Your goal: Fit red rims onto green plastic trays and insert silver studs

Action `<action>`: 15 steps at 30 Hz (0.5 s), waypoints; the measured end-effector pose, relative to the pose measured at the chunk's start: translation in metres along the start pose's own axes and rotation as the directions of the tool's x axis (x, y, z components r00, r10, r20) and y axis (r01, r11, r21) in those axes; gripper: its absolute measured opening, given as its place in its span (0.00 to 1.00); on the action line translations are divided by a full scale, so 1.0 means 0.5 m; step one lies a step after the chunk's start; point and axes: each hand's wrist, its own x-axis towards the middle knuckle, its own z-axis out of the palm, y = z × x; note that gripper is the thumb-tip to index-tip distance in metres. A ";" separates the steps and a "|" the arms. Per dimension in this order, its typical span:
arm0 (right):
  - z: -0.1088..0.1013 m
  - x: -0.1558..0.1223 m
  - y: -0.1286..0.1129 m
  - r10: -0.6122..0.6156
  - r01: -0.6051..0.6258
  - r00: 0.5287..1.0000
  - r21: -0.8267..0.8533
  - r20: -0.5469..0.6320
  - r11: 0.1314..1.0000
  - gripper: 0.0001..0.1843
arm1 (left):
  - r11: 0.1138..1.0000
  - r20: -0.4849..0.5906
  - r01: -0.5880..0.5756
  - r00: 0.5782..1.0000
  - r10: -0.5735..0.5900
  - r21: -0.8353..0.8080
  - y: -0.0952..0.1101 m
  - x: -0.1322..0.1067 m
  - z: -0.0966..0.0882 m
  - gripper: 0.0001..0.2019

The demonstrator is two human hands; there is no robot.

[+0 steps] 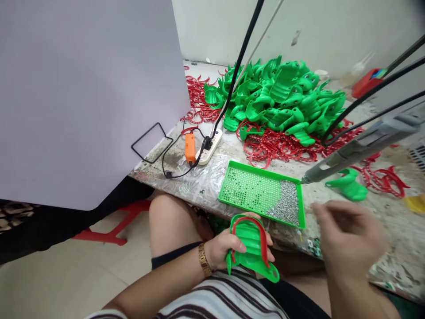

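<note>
My left hand (229,248) is closed around a curved green plastic toy piece (250,237), its hollow ribbed side facing up. A red U-shaped plastic strip (264,241) lies along that piece, under or beside my thumb. My right hand (350,235) is raised by the table edge, blurred, with thumb and forefinger pinched together; what is between them is too small to make out. Left of it sits a green perforated tray (245,184) with a heap of small silvery screws (287,204) at its right end. A grey electric screwdriver (358,148) slants with its tip above the tray's corner.
Green toy pieces (282,97) are piled at the back, with red strips (282,144) around them. A single green piece (350,185) lies at right. A power strip (210,148), an orange adapter (190,148) and cables occupy the left. A pale panel (89,97) stands at far left.
</note>
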 end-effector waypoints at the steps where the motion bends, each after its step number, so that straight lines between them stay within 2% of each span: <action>1: 0.003 0.040 0.018 0.015 0.002 0.986 0.101 -0.166 0.995 0.20 | 1.000 -0.023 -0.015 1.000 0.015 -0.002 0.000 0.000 0.001 0.38; 2: 0.011 0.084 0.035 0.050 -0.002 0.979 0.231 -0.200 0.973 0.30 | 1.000 -0.047 -0.029 0.998 0.029 -0.005 0.000 0.001 0.001 0.38; 4: 0.039 0.169 0.060 0.084 -0.093 0.996 0.399 0.042 0.912 0.43 | 0.999 -0.080 -0.041 0.996 0.040 -0.009 -0.002 0.002 0.001 0.37; 5: 0.059 0.204 0.066 0.059 -0.160 0.974 0.482 0.219 0.862 0.44 | 0.999 -0.086 -0.045 0.995 0.044 -0.010 -0.004 0.003 0.001 0.37; 6: 0.081 0.231 0.069 0.033 -0.240 0.924 0.511 0.382 0.825 0.42 | 0.999 -0.087 -0.046 0.995 0.045 -0.010 -0.005 0.003 0.001 0.37; 7: 0.104 0.249 0.069 0.018 -0.275 0.891 0.509 0.453 0.816 0.38 | 0.999 -0.084 -0.046 0.995 0.045 -0.009 -0.005 0.002 0.000 0.37; 8: 0.126 0.257 0.066 0.007 -0.293 0.869 0.505 0.495 0.812 0.33 | 0.999 -0.080 -0.049 0.996 0.048 -0.008 -0.004 0.001 0.000 0.37; 11: 0.171 0.237 0.046 0.003 -0.292 0.861 0.489 0.508 0.822 0.17 | 0.998 -0.071 -0.059 0.996 0.059 -0.005 0.003 -0.001 -0.003 0.36; 15: 0.174 0.168 0.004 -0.048 -0.300 0.846 0.549 0.531 0.780 0.17 | 0.997 -0.060 -0.076 0.995 0.076 -0.008 0.014 -0.001 -0.012 0.36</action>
